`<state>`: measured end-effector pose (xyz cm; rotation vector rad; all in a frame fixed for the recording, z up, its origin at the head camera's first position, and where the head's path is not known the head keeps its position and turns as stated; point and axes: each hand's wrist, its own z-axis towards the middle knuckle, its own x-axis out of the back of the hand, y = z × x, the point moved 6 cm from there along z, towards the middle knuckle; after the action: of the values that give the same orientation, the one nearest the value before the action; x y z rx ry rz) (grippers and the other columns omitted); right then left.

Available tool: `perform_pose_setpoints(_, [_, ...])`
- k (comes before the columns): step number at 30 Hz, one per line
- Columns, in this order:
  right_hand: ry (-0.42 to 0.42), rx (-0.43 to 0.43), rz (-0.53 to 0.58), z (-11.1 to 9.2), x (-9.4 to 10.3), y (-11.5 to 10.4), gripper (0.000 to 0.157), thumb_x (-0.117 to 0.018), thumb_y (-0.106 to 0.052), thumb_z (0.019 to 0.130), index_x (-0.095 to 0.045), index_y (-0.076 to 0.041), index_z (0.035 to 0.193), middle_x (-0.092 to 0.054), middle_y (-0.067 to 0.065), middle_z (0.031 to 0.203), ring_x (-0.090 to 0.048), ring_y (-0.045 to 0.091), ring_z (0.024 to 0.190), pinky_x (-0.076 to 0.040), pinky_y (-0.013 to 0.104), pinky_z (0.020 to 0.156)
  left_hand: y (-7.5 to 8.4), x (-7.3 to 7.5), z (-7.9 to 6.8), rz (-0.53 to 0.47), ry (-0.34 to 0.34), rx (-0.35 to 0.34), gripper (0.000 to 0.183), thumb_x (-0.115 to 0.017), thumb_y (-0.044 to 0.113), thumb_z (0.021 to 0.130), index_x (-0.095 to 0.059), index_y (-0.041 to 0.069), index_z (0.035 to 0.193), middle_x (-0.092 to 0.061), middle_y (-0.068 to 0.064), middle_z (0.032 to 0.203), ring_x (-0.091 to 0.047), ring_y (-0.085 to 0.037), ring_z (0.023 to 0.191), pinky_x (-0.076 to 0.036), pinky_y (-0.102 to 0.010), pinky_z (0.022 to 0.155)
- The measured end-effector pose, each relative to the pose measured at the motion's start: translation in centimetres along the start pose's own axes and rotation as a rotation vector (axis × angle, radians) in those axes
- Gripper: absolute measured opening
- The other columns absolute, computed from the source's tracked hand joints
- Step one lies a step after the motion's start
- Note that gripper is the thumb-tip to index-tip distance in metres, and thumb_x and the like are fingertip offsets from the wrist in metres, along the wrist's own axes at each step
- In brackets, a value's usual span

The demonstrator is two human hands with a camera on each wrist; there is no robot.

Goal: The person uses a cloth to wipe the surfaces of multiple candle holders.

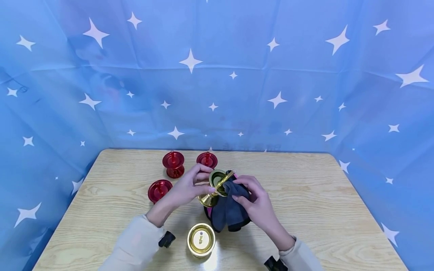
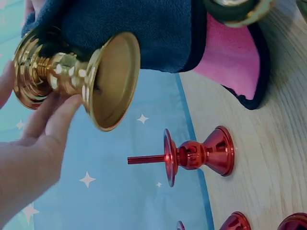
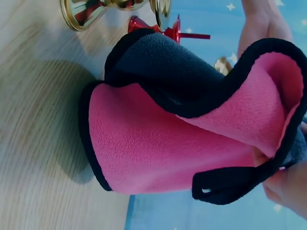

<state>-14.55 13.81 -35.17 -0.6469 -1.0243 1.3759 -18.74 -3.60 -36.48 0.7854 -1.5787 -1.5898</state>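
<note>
My left hand [image 1: 190, 186] grips a shiny gold candle holder [image 1: 208, 200] around its narrow waist. It is tilted well over, its dish and thin spike leaning to the right. In the left wrist view the gold candle holder [image 2: 60, 72] shows its flared, hollow base. My right hand [image 1: 257, 201] pinches a dark grey cloth [image 1: 234, 212] against the dish side, near the spike. Pink lining and black edging show on the cloth [image 3: 168, 148] in the right wrist view, where it hangs down over the table and hides most of the fingers.
Another gold candle holder [image 1: 201, 241] stands upright near the front, below the hands. Red candle holders stand at the back left [image 1: 173, 162], behind the left hand [image 1: 207, 160] and beside the left wrist [image 1: 159, 191]. A wooden table [image 1: 305, 188] meets a blue star-patterned curtain [image 1: 217, 86].
</note>
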Motion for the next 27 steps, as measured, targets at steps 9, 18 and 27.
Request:
perform_pose_setpoints(9, [-0.024,-0.037,0.02,0.1,0.1,0.2,0.035,-0.063,0.018,0.073,-0.06,0.003,0.105,-0.052,0.017,0.111,-0.054,0.016,0.102,-0.048,0.022,0.083,0.2,-0.4,0.3,0.038,-0.006,0.032,0.067,-0.077,0.006,0.073,-0.044,-0.004,0.13,-0.05,-0.016,0.123,-0.051,-0.031,0.11,-0.046,-0.033,0.089])
perform_pose_setpoints(18, [0.023,0.047,-0.224,-0.1,-1.2,-0.9,0.037,-0.07,0.015,0.07,-0.063,-0.005,0.1,-0.053,0.011,0.11,-0.056,0.023,0.099,-0.051,0.035,0.08,1.4,-1.0,0.3,0.31,0.213,-0.135,0.066,-0.08,0.004,0.066,-0.047,-0.002,0.123,-0.053,-0.013,0.11,-0.054,-0.026,0.102,-0.047,-0.034,0.088])
perform_pose_setpoints(27, [-0.038,0.069,-0.156,0.5,0.2,-0.9,0.036,-0.063,0.016,0.075,-0.063,-0.004,0.105,-0.054,0.012,0.115,-0.054,0.023,0.106,-0.046,0.019,0.085,0.7,-0.3,0.2,0.055,0.083,0.051,0.064,-0.075,0.012,0.075,-0.044,0.0,0.13,-0.055,-0.017,0.115,-0.055,-0.028,0.105,-0.048,-0.036,0.087])
